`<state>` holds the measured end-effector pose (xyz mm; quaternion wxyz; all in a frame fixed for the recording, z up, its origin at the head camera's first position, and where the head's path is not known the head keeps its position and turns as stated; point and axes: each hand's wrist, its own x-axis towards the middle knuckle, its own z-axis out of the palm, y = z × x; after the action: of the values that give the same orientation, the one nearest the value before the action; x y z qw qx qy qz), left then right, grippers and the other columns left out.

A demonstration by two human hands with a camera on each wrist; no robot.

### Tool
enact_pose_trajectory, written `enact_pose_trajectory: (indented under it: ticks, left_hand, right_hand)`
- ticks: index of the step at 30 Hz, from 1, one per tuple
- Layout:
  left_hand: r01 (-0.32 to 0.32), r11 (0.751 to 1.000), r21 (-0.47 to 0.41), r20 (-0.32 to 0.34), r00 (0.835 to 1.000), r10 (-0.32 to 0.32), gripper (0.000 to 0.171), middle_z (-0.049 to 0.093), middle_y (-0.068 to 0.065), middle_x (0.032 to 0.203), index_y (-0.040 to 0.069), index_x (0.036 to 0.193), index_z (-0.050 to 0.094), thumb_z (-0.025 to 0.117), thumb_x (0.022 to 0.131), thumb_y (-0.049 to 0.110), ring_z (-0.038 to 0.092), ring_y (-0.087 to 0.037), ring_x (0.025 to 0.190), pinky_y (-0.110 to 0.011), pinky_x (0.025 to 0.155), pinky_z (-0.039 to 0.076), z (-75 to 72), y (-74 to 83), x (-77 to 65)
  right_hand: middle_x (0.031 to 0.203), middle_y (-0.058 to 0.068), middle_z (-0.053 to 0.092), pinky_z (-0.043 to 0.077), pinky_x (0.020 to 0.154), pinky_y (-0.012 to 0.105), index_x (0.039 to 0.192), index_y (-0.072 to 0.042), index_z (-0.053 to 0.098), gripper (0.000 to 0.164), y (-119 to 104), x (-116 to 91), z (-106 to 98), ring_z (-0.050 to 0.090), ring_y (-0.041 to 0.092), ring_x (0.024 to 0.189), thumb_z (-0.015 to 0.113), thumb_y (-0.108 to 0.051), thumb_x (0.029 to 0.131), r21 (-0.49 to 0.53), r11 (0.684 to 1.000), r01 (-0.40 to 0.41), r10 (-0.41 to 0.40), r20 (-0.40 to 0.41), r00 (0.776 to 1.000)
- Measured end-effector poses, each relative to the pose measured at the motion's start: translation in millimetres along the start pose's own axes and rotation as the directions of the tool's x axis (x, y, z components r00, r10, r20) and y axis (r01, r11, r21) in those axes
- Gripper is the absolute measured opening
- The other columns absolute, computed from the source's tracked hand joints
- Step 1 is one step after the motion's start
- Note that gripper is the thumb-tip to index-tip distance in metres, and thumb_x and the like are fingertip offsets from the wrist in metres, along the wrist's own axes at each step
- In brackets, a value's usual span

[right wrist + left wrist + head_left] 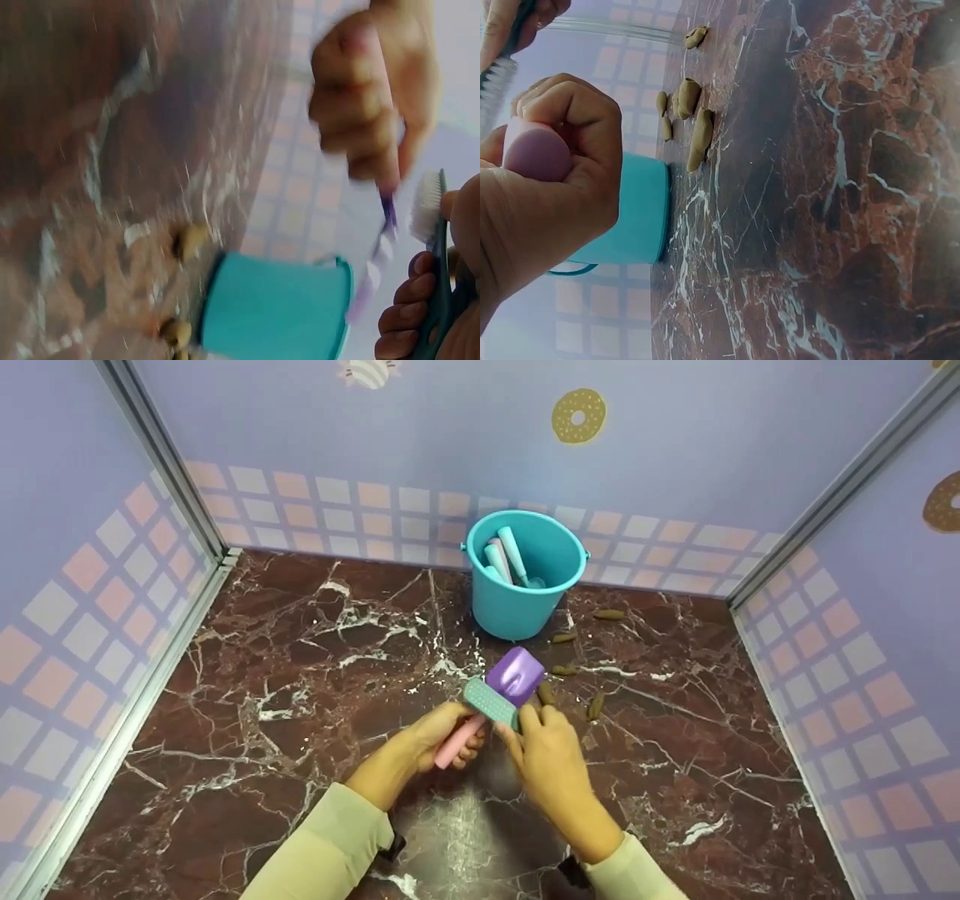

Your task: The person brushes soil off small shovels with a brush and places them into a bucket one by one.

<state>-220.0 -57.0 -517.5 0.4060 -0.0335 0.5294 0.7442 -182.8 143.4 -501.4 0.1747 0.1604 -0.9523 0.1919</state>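
Note:
My left hand (439, 733) grips the pink handle of a toy shovel (516, 673), whose purple blade points forward towards the bucket. In the left wrist view, the fingers of my left hand (585, 150) curl round that handle, its rounded end facing the camera. My right hand (553, 757) holds a green scrubbing brush (489, 701) with a dotted back, which overlaps the shovel near the base of its blade in the head view. White bristles show on the brush (427, 210) in the right wrist view, with my right fingers (407, 315) wrapped about its handle.
A turquoise bucket (516, 611) stands against the back wall, holding several light-coloured handled tools (511, 551). Several brown lumps (596, 706) lie on the dark marbled floor (300, 660) in front and to the right of it. White crumbs are scattered left of the bucket. Patterned walls enclose three sides.

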Motion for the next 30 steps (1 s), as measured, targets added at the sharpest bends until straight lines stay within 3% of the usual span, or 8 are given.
enact_pose_trajectory:
  ticks: [3,7,11,15,20,26,30]
  left_hand:
    - [0.000,1.000,0.008,0.024,1.000,0.000,0.039,0.048,0.004,0.064,0.012,0.079,0.054,0.039,0.104,0.038,0.043,-0.005,0.050,-0.017,0.043,0.035,-0.9,-1.8,1.4]
    - [0.007,1.000,0.014,0.062,0.998,-0.008,0.041,0.048,0.005,0.063,0.013,0.078,0.055,0.041,0.104,0.042,0.042,-0.005,0.049,-0.018,0.042,0.035,-5.8,-6.6,2.4]
    - [0.016,1.000,0.023,0.078,0.997,-0.018,0.040,0.048,0.005,0.063,0.013,0.078,0.054,0.042,0.103,0.042,0.042,-0.005,0.049,-0.018,0.043,0.035,-7.5,-8.0,0.9]
    - [0.014,1.000,0.018,0.081,0.997,-0.015,0.039,0.049,0.005,0.065,0.013,0.080,0.055,0.042,0.104,0.042,0.044,-0.006,0.051,-0.018,0.043,0.036,-7.6,-5.8,0.2]
    - [-0.004,1.000,0.015,0.073,0.997,0.003,0.039,0.050,0.004,0.066,0.012,0.081,0.055,0.042,0.104,0.041,0.044,-0.006,0.051,-0.018,0.044,0.037,-8.5,-1.4,1.2]
    - [-0.043,0.996,0.074,0.006,0.999,0.043,0.042,0.048,0.004,0.064,0.011,0.080,0.053,0.038,0.105,0.042,0.043,-0.006,0.050,-0.018,0.043,0.036,-8.5,10.4,4.4]
    - [-0.108,0.964,0.243,-0.123,0.982,0.141,0.046,0.049,0.003,0.062,0.010,0.079,0.055,0.038,0.107,0.043,0.042,-0.006,0.048,-0.019,0.042,0.034,-3.6,30.4,7.5]
  right_hand:
    - [0.078,0.007,0.047,0.044,0.062,0.041,0.091,-0.008,0.055,0.040,5,2,2,0.048,0.026,0.069,0.058,-0.046,0.101,-0.023,1.000,0.003,-0.004,-0.014,1.000]
    - [0.078,0.006,0.049,0.045,0.062,0.037,0.093,-0.008,0.056,0.038,28,12,0,0.047,0.023,0.069,0.056,-0.045,0.102,-0.009,0.995,-0.098,0.098,0.001,0.995]
    - [0.078,0.012,0.050,0.048,0.064,0.044,0.091,-0.005,0.054,0.037,51,22,-3,0.050,0.030,0.069,0.057,-0.041,0.102,-0.017,0.984,-0.176,0.175,-0.056,0.983]
    - [0.075,0.015,0.048,0.046,0.068,0.051,0.087,-0.004,0.050,0.040,64,27,-5,0.053,0.038,0.070,0.057,-0.040,0.103,-0.031,0.981,-0.193,0.188,-0.129,0.974]
    - [0.074,0.014,0.044,0.045,0.069,0.050,0.085,-0.005,0.047,0.042,66,26,-8,0.051,0.038,0.069,0.054,-0.042,0.104,-0.005,0.982,-0.186,0.183,-0.154,0.971]
    - [0.074,0.012,0.042,0.044,0.066,0.048,0.085,-0.006,0.046,0.042,62,20,-14,0.046,0.033,0.066,0.054,-0.042,0.104,0.024,0.980,-0.197,0.198,-0.156,0.968]
    - [0.075,0.011,0.042,0.044,0.063,0.046,0.085,-0.006,0.046,0.040,60,12,-14,0.044,0.030,0.065,0.057,-0.040,0.103,0.035,0.979,-0.201,0.204,-0.141,0.969]
